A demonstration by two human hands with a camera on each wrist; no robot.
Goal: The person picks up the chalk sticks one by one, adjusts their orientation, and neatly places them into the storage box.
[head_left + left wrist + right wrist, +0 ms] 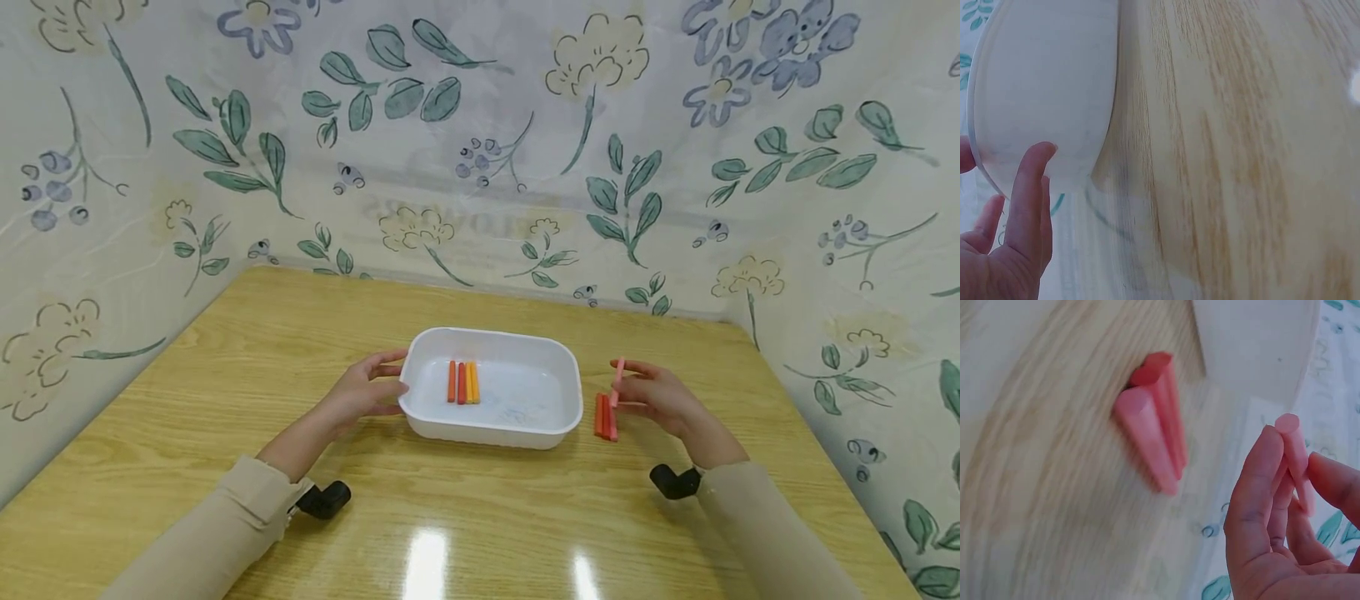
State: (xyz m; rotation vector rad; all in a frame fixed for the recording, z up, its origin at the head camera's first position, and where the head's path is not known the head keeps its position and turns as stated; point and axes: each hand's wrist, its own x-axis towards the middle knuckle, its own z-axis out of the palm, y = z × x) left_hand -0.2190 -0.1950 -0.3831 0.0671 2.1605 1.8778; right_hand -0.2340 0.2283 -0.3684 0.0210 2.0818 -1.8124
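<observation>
Sleeves (pixel 206 533) run off the bottom of the head view, cutting both arms short. The left wrist camera catches only the outside of the white tray (pixel 491 433), its contents out of sight and its far end cropped. From the right wrist, the fingers mask part of the pink stick (pixel 1295 450), and the loose sticks (pixel 604 417) blur slightly.

At frame centre, the tray carries four upright-looking sticks (pixel 461 383) side by side, left of its middle: orange-red, red and two yellow-orange. Faint marks smudge its bare floor. The left hand (pixel 363 387) holds the tray's left end, one tip over the rim, other fingers along the outer wall. Right of the tray, the right hand (pixel 656 396) pinches the pink stick between fingers and thumb, just above the loose ones, two red and one pink, touching each other.

The tray is smooth, with rounded corners; the sticks are slim, blunt-ended rods. Streaked wood grain covers the glossy surface (pixel 487 508), backed by wrinkled floral sheeting (pixel 510 108).
</observation>
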